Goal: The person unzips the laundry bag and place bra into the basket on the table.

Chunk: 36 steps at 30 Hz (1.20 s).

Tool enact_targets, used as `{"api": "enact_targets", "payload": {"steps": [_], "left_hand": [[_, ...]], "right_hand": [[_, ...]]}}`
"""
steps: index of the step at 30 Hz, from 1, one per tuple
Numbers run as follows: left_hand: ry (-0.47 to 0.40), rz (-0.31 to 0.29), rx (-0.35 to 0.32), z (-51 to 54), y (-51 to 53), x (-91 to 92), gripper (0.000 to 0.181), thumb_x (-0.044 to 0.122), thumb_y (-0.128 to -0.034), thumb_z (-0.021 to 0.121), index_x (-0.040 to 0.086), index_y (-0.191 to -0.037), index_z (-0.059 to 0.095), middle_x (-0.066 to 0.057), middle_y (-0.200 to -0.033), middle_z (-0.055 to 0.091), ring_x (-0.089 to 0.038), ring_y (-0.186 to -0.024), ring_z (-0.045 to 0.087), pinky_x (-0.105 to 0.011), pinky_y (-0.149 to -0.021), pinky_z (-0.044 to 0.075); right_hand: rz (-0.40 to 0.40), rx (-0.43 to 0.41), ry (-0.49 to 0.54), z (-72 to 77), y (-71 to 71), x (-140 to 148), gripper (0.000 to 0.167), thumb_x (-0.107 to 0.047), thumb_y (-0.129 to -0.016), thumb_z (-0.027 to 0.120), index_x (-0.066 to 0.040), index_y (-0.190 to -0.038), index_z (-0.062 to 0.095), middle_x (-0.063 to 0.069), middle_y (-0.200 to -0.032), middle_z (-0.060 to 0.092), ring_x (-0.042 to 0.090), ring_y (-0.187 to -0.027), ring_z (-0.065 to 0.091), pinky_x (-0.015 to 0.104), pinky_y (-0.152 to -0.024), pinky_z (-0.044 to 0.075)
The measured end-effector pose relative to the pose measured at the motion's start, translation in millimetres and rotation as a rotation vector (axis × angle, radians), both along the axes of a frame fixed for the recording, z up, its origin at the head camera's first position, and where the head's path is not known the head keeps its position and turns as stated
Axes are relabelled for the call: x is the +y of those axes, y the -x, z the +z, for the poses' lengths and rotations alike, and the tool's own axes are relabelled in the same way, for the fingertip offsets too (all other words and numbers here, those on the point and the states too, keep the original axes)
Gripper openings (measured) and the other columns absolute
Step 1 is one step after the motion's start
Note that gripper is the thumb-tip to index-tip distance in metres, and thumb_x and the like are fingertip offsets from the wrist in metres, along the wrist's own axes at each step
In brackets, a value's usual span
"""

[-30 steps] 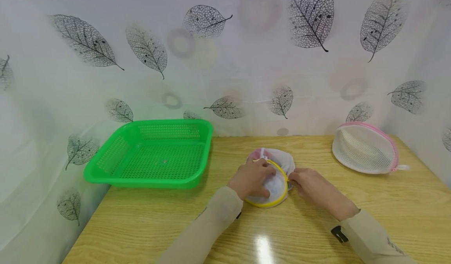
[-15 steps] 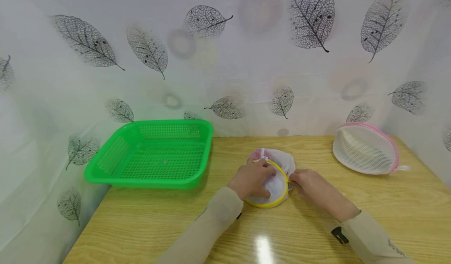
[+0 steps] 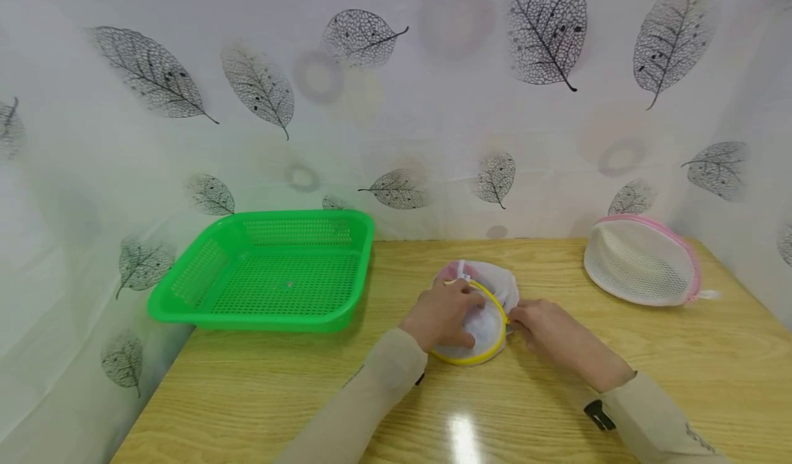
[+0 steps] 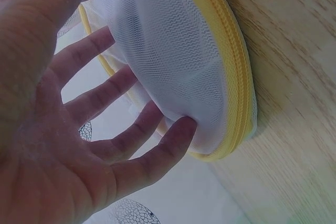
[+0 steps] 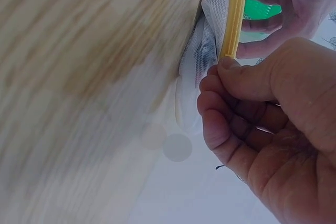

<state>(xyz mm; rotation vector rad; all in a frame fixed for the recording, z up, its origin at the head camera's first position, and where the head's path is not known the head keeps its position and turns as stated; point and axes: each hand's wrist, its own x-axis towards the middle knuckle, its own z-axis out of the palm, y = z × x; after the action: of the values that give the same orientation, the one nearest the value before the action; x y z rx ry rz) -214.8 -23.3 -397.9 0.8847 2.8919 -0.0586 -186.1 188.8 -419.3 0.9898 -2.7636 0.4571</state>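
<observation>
A: On the head view, the left hand is resting spread over the white bag, while the right hand is pinching the right side of its yellow zip.

B: Anything shifting?

A: Barely! The right hand is edging a hair nearer the wearer over this last second; the left hand and white bag are staying put. That bag is lying on the tabletop beneath the left hand, bunching up just beyond it.

B: And around them?

A: A green basket is sitting left of the left hand, and a pink-edged bag is standing well beyond the right hand, to its right.

B: Left wrist view?

A: Fingers are fanning out, fingertips touching the mesh, gripping nothing.

B: Right wrist?

A: Thumb and curled fingers are nipping the zip's end; any pull tab is hiding there.

B: Meaning?

A: I'm judging that the right hand is working the zip while the left is steadying. How far it's drawn, I can't tell.
</observation>
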Motion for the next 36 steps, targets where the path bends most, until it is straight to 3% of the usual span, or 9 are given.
{"api": "enact_targets", "payload": {"steps": [13,20,27,31,36], "left_hand": [[0.009,0.004,-0.002,-0.3,0.6,0.8,0.06,0.046,-0.0806,0.082,0.036,-0.136,0.061,0.005,-0.143,0.057,-0.028,-0.125,0.055,-0.041,-0.085,0.059],[0.014,0.004,0.003,-0.3,-0.5,1.3,0.06,0.047,-0.081,0.081,0.036,-0.136,0.06,0.005,-0.143,0.056,-0.029,-0.126,0.054,-0.042,-0.085,0.059],[0.017,0.009,0.02,-2.3,-3.1,2.7,0.059,0.049,-0.0838,0.08,0.034,-0.137,0.059,0.002,-0.142,0.056,-0.031,-0.125,0.055,-0.041,-0.084,0.06],[0.017,-0.007,0.069,-1.4,-7.3,3.4,0.049,0.05,-0.0853,0.078,0.028,-0.128,0.064,-0.001,-0.133,0.061,-0.03,-0.116,0.06,-0.037,-0.08,0.059],[0.007,-0.038,0.06,6.7,-13.6,2.2,0.048,0.048,-0.0836,0.081,0.027,-0.124,0.068,-0.001,-0.124,0.063,-0.023,-0.11,0.059,-0.031,-0.082,0.056]], "right_hand": [[0.024,0.042,-0.022,-0.8,-2.1,-0.4,0.014,0.004,-0.084,0.075,-0.008,-0.081,0.071,-0.002,-0.077,0.067,0.01,-0.071,0.066,0.026,-0.06,0.053],[0.067,-0.011,-0.03,-0.8,-4.8,0.8,0.016,0.004,-0.082,0.077,-0.011,-0.086,0.073,-0.003,-0.081,0.07,0.012,-0.074,0.068,0.027,-0.065,0.055],[0.033,-0.012,-0.037,1.5,-2.9,3.0,0.017,0.006,-0.082,0.075,-0.01,-0.088,0.074,-0.002,-0.082,0.071,0.013,-0.077,0.069,0.028,-0.067,0.057],[0.017,0.001,-0.049,1.4,2.6,3.9,0.018,0.007,-0.081,0.074,-0.01,-0.085,0.074,-0.001,-0.08,0.071,0.013,-0.076,0.069,0.03,-0.066,0.057],[-0.019,0.037,-0.076,3.2,11.3,5.8,0.017,0.008,-0.083,0.072,-0.009,-0.083,0.072,-0.001,-0.076,0.067,0.013,-0.072,0.066,0.031,-0.064,0.054]]}}
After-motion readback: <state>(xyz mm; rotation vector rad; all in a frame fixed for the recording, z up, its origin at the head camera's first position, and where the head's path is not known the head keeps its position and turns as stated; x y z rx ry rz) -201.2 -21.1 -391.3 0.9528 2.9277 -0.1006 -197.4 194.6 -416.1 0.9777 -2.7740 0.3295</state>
